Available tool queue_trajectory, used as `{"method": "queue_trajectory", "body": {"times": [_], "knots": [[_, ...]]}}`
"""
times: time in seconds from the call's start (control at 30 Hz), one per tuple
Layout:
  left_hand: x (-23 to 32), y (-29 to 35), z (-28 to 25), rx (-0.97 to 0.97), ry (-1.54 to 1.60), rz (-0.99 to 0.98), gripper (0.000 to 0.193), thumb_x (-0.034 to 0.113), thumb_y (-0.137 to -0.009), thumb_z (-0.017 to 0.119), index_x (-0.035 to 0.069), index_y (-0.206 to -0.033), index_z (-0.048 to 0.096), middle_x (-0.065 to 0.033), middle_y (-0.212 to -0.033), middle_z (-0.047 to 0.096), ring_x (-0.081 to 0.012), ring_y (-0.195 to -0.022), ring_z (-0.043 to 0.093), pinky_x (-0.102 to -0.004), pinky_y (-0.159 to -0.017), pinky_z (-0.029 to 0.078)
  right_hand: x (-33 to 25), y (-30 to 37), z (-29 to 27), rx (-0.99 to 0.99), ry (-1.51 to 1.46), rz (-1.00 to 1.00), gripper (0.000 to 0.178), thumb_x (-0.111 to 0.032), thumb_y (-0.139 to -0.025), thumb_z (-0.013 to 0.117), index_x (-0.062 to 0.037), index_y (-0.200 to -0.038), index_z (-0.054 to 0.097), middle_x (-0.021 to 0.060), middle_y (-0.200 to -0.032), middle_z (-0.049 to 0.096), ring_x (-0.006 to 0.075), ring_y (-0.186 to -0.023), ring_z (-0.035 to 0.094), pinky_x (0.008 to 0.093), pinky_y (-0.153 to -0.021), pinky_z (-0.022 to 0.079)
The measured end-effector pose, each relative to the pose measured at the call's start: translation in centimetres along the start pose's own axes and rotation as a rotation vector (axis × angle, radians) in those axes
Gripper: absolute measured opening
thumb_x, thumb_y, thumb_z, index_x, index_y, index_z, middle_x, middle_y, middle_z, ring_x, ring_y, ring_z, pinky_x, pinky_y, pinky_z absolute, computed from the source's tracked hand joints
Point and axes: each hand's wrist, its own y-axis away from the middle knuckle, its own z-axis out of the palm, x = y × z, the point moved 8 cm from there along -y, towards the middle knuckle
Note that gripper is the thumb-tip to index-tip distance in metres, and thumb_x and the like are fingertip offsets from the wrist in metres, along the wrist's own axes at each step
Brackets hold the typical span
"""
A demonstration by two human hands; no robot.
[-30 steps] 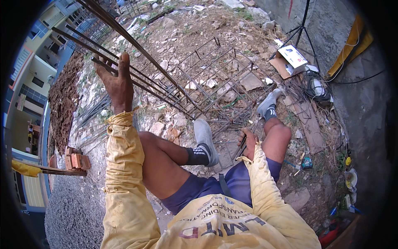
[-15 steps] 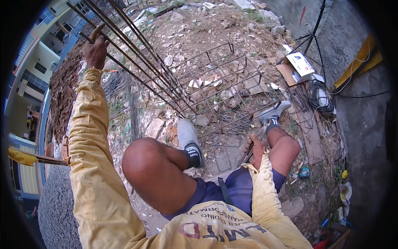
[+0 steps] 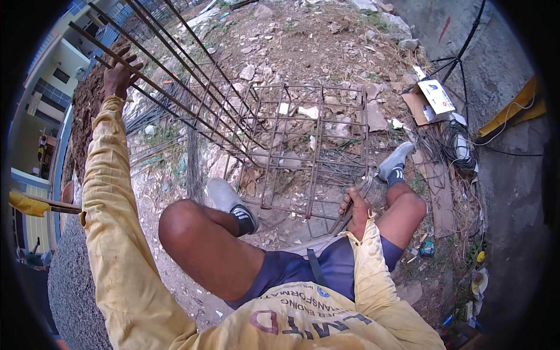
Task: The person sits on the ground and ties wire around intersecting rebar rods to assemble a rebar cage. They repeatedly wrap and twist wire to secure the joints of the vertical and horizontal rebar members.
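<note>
Clothing: a dusty yellow long-sleeved shirt (image 3: 239, 318) and navy-blue shorts (image 3: 338, 262) are being worn.
Right hand (image 3: 358, 211): a grey metal pincer-like tool with dark handles (image 3: 368, 183) is being gripped in closed fingers, its head being pointed away from the body.
Footwear: grey shoes (image 3: 224, 195) are being planted on the rubble-strewn ground (image 3: 344, 29), well apart from each other.
Rebar: a rust-brown, box-shaped cage of tied steel bars (image 3: 315, 149) is being supported by the ground, beyond the right hand and between the shoes; whether it is being touched by the tool cannot be told.
Left hand (image 3: 119, 74): it is being held up near the free ends of long rust-brown steel rods (image 3: 154, 84), fingers partly spread about one rod; whether that rod is being firmly gripped cannot be told.
Rods: they are being seen slanting up and leftward from beside the cage.
Right edge: a brown-and-white cardboard box (image 3: 436, 96) is being overhung by a black tripod (image 3: 458, 59), beside a grey wall (image 3: 513, 181).
</note>
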Motion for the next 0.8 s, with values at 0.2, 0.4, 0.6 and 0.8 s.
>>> {"method": "queue_trajectory", "body": {"times": [0.2, 0.4, 0.6, 0.8], "knots": [[-0.4, 3.7, 2.4, -0.042, 0.09, 0.103, 0.034, 0.008, -0.098, 0.035, 0.004, -0.128, 0.052, -0.0172, -0.114, 0.063, -0.0272, -0.088, 0.07, -0.0344, -0.069, 0.058, -0.3, 0.8, 3.7, -0.011, 0.092, -0.154, 0.019, -0.024, -0.091, 0.064, -0.0081, -0.094, 0.054, 0.0007, -0.07, 0.049, 0.0133, -0.053, 0.053, 0.029, -0.046, 0.045], [-3.1, 7.2, -1.2, -0.111, 0.106, 0.066, 0.027, 0.011, -0.096, 0.044, 0.004, -0.117, 0.058, -0.0131, -0.106, 0.066, -0.0214, -0.083, 0.07, -0.0323, -0.068, 0.057, 0.7, 0.2, 7.7, -0.088, 0.245, -0.132, 0.017, -0.024, -0.091, 0.064, -0.0096, -0.091, 0.054, 0.0, -0.071, 0.047, 0.0112, -0.052, 0.048, 0.0274, -0.045, 0.041], [-3.0, 8.7, -0.9, -0.108, 0.042, 0.158, 0.03, 0.02, -0.096, 0.051, 0.005, -0.121, 0.058, -0.0108, -0.102, 0.067, -0.0202, -0.089, 0.068, -0.0307, -0.073, 0.055, -0.5, -1.3, 15.2, -0.161, 0.609, -0.238, 0.017, -0.022, -0.089, 0.064, -0.0063, -0.086, 0.057, -0.0008, -0.063, 0.048, 0.0101, -0.047, 0.047, 0.0259, -0.043, 0.038], [-7.0, 17.7, -2.3, 0.064, 0.032, 0.17, 0.052, 0.032, -0.093, 0.061, 0.001, -0.132, 0.047, -0.0116, -0.12, 0.057, -0.0188, -0.107, 0.058, -0.0304, -0.084, 0.05, -0.3, -4.5, 19.9, -0.251, 0.965, -0.508, 0.023, -0.023, -0.085, 0.068, -0.0006, -0.083, 0.063, 0.0028, -0.064, 0.057, 0.0119, -0.054, 0.051, 0.0292, -0.05, 0.041]]}}
